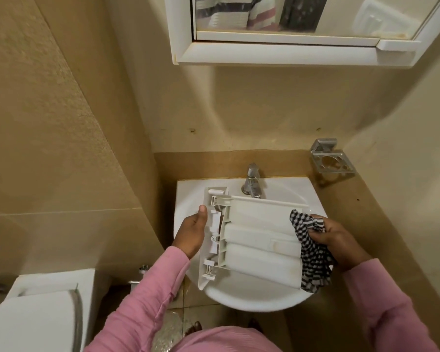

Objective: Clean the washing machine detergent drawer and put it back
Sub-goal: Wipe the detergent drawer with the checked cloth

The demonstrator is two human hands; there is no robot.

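The white detergent drawer (259, 240) is held upside down over the sink (252, 295), its ribbed underside facing me and its front panel to the left. My left hand (192, 233) grips that front panel, thumb up along its edge. My right hand (338, 240) grips a black-and-white checked cloth (311, 260) against the drawer's right end. The cloth hangs down over the drawer's right corner and hides it.
A chrome tap (251, 181) stands at the back of the sink. A metal holder (332, 162) is fixed to the wall on the right, a mirrored cabinet (290, 47) hangs above, and a toilet (36, 313) sits at the lower left.
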